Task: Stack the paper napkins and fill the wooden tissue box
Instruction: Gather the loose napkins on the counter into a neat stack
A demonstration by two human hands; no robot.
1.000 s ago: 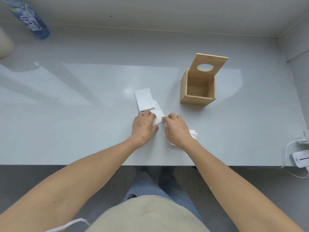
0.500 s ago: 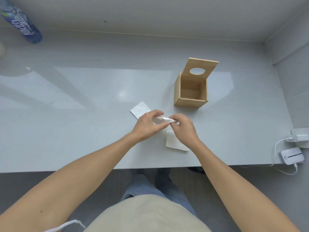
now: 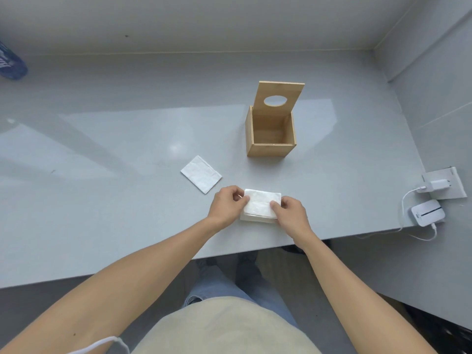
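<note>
A folded white napkin (image 3: pixel 259 205) lies on top of another napkin near the table's front edge, forming a small stack. My left hand (image 3: pixel 227 204) pinches its left end and my right hand (image 3: pixel 290 213) pinches its right end. One more folded white napkin (image 3: pixel 201 173) lies flat on the grey table, up and to the left of my hands. The wooden tissue box (image 3: pixel 270 135) stands farther back, empty inside, with its lid (image 3: pixel 279 98) raised upright; the lid has an oval hole.
A white device (image 3: pixel 427 212) with a cable and a charger plug (image 3: pixel 438 185) on a wall plate sit at the table's right edge. A blue bottle (image 3: pixel 10 63) lies at the far left. Walls close the back and right sides.
Both hands carried the napkin from mid-air down and right onto the napkin lying near the front edge. The camera view shifted, so the box and loose napkin appear displaced.
</note>
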